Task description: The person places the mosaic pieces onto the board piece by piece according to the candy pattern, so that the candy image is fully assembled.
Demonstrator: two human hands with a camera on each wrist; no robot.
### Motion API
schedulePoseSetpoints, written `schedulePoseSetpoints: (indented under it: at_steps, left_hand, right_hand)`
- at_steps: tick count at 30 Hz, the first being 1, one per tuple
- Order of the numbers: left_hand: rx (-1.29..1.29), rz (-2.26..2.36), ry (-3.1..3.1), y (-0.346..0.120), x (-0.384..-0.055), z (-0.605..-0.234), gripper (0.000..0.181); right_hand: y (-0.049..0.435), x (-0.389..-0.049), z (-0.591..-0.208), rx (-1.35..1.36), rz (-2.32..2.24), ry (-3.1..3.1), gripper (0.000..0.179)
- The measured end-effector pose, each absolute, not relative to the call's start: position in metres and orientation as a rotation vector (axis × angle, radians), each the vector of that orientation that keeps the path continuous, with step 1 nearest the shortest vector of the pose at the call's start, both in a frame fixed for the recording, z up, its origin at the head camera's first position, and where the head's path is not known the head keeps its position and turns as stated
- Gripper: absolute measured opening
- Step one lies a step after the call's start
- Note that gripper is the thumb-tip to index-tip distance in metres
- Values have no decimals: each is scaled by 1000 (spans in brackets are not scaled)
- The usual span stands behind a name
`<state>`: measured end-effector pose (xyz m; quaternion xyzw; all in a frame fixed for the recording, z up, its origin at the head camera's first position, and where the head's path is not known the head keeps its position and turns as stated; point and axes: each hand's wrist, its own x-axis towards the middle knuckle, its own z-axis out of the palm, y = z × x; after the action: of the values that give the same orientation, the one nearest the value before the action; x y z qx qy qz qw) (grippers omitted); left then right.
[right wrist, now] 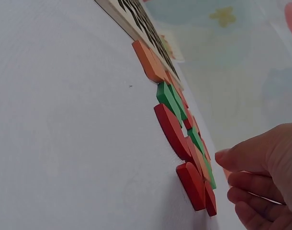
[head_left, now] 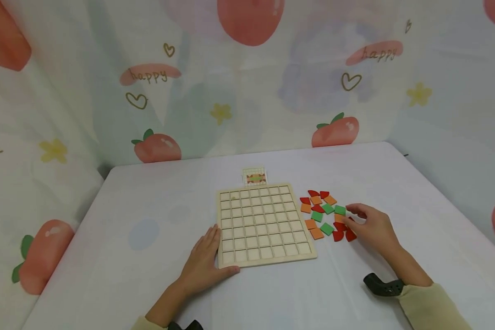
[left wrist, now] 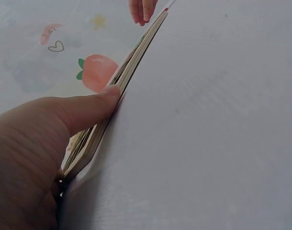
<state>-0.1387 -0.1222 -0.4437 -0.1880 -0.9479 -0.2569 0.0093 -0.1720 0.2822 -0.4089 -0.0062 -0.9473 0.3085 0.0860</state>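
A pale wooden board (head_left: 264, 224) with a grid of square recesses lies on the table. My left hand (head_left: 204, 263) rests at its near left corner, fingers stretched along the left edge. In the left wrist view the thumb (left wrist: 95, 108) lies against the board's front side. Right of the board lies a loose group of small flat pieces: green squares (head_left: 327, 229), orange squares (head_left: 316, 233) and red round-edged pieces (right wrist: 171, 132). My right hand (head_left: 371, 229) hovers at the right side of this group, thumb and fingers apart, fingertips close over a green and an orange square.
A small card (head_left: 255, 178) with a printed grid and a coloured picture sits just behind the board. White cloth covers the table (head_left: 161, 201), and a patterned fabric wall (head_left: 239, 82) stands behind and at both sides.
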Motion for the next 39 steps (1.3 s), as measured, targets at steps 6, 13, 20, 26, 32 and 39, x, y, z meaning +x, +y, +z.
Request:
schedulePoseSetpoints:
  at_steps: [6,13,20,26,32,39]
  left_hand:
    - [-591,-805,-2971,-122,-140,-443,108]
    - [-590,-791,-2978,-124,-139,-442,107]
    - [-608,-810,-2974,-124,-138,-440,106]
    - [-602,-799,-2986,-124,-139,-440,106]
    - [-622,-801,-2979,-124,-139,-441,105]
    - [-624,-812,-2977,-126,-139,-442,105]
  right_hand:
    - [285,-170,-407,-45,910,-2858,41]
    - [286,-170,-408,-27,893,-2854,40]
    - [288,-170,-411,-47,855,-2860,39]
    - [289,-170,-409,-40,835,-2918,42]
    - [289,-170,-410,-48,819,-2934,41]
    - [287,-171,-409,-92,811,-2908,42]
